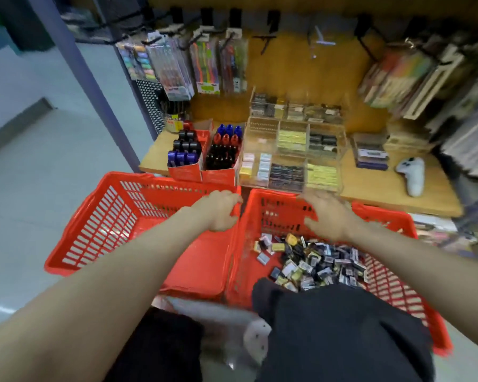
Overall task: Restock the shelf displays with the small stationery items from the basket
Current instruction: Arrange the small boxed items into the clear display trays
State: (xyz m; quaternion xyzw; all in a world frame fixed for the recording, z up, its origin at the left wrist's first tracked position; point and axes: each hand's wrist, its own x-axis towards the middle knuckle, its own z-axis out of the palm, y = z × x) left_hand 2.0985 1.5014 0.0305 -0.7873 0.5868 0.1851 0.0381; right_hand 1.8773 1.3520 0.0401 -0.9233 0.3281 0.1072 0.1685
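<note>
We see the small stationery items [315, 260] heaped in the right red basket [392, 274], just below the wooden shelf [370, 186]. Left of that basket sits a second red basket [116, 216]. Our left hand [221, 209] curls over the rims where they meet; our right hand [329, 213] hovers spread, holding nothing. Beyond the basket, a clear compartment organizer [293, 155] and red marker boxes [204, 158] stand on the shelf.

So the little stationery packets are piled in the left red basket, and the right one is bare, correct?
Reversed. The head view shows the small packets piled in the right red basket; the left red basket is the one with no packets visible.
</note>
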